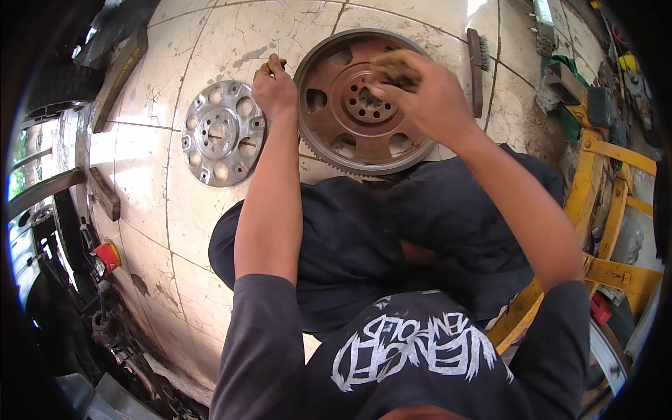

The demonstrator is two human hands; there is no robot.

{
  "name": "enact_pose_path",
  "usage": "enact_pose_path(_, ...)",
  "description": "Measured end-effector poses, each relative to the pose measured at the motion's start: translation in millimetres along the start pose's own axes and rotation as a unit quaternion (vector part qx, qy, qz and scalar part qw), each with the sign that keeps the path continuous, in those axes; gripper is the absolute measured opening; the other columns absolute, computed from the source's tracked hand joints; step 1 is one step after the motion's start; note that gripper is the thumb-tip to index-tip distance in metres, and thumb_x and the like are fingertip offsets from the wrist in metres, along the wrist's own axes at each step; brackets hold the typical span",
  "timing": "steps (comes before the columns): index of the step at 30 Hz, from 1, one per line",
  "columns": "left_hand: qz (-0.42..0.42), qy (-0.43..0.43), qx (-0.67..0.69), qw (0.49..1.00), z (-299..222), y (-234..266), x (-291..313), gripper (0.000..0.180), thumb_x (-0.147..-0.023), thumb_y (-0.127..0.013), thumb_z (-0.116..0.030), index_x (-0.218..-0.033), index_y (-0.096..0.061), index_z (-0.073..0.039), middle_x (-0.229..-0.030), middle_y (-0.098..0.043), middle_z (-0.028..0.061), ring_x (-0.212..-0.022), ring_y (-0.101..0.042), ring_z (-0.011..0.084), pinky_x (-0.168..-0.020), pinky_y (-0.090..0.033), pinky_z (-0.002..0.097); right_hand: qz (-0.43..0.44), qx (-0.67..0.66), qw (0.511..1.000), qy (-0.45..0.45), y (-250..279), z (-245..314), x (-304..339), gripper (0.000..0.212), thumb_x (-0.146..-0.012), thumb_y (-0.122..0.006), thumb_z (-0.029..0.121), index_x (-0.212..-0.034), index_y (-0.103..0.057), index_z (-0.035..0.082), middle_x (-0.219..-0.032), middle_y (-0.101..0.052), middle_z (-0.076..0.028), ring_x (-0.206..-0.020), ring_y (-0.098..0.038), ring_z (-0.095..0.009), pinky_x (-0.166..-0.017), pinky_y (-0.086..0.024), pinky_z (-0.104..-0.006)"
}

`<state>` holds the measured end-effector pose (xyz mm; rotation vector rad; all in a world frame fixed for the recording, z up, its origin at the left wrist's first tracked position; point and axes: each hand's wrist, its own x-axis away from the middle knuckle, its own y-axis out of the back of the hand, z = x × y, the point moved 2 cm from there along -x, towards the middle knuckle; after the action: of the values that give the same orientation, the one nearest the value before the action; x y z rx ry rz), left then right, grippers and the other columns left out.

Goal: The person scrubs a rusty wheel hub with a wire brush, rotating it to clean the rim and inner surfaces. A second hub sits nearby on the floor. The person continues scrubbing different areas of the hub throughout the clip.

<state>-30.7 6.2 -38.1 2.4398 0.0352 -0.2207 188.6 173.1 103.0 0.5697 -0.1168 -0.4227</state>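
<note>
A large flywheel [327, 75] with a toothed rim lies flat on the tiled floor in front of my knees, its face reddish-brown with rust. My right hand [420, 87] is over its upper right part, fingers bent and smeared by motion, so what they hold, if anything, is hidden. Just outside the flywheel's left rim is my left hand [275, 89], its fingers curled in; I cannot make out anything in them. A thinner silvery metal disc [229, 102] with several round holes rests on the floor to the left, partly behind my left wrist.
A wire brush [477, 73] lies right of the flywheel. Yellow metal framework [592, 171] and assorted tools stand at the right. Wooden pieces [120, 78], a tyre [59, 91], a red and yellow can [107, 257] and dark machine parts line the left side.
</note>
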Motion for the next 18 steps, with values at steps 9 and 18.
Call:
enact_pose_path(9, 0.328, -0.152, 0.118, 0.925, -114.7, 63.4, 80.0, 0.025, -0.099, -0.073, -0.020, -0.120, -0.080, -0.007, -0.108, -0.080, 0.0158, -0.101, -0.077, 0.0265, -0.089, -0.058, 0.0361, 0.000, -0.372, 0.920, -0.125, -27.6, -28.5, -3.8, 0.031, -0.097, -0.077, 0.010, -0.125, -0.073, -0.002, -0.107, -0.079, -0.010, -0.093, -0.074, -0.013, -0.081, -0.060, -0.0282)
enact_pose_path(18, 0.355, -0.011, 0.088, 0.930, -89.0, 98.8, 101.2, 0.032, -0.100, -0.077, -0.023, -0.118, -0.077, 0.004, -0.103, -0.079, 0.0122, -0.089, -0.074, 0.0165, -0.078, -0.061, 0.0304, 0.192, -0.513, 0.798, -0.250, -62.6, -48.0, 2.0, 0.022, -0.105, -0.066, 0.013, -0.119, -0.073, -0.002, -0.105, -0.078, -0.009, -0.086, -0.073, -0.016, -0.078, -0.059, -0.0286)
